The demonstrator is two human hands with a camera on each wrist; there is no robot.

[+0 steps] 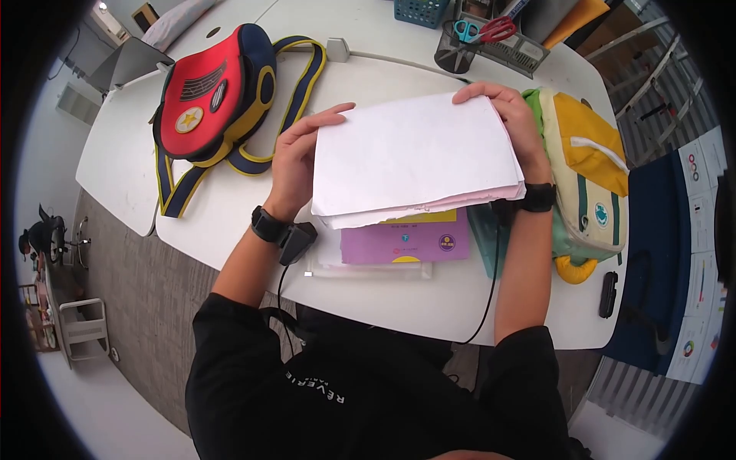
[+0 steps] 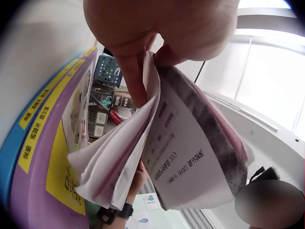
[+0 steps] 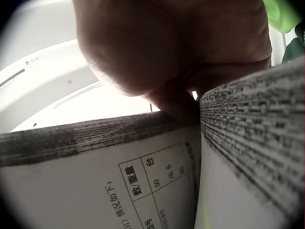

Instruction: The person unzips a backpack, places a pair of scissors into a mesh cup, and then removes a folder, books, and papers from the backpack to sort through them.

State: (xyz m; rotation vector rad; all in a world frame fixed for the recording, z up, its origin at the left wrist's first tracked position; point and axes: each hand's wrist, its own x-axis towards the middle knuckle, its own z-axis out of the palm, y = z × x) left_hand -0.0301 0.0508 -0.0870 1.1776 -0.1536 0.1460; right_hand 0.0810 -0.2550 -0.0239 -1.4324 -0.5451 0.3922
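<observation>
My left hand [image 1: 294, 170] grips the left edge of a stack of white paper sheets [image 1: 414, 153], and my right hand [image 1: 520, 130] grips its right side. The stack is held over the table, with its lower edges uneven. In the left wrist view the left hand [image 2: 162, 33] pinches the sheets, which fan apart into two bundles, some with printed text [image 2: 183, 162]. The right wrist view has the right hand [image 3: 176, 52] at the corner of the sheets, beside a printed table [image 3: 157, 186]. Below the stack lies a purple booklet [image 1: 406, 244], partly hidden by it.
A red and navy bag [image 1: 203, 100] with a strap lies on the left. To the right sits a cream, yellow and green bag [image 1: 575, 176], with a black object [image 1: 608, 294] near it. Scissors [image 1: 487, 31] stand in a mesh holder [image 1: 456, 57] at the back.
</observation>
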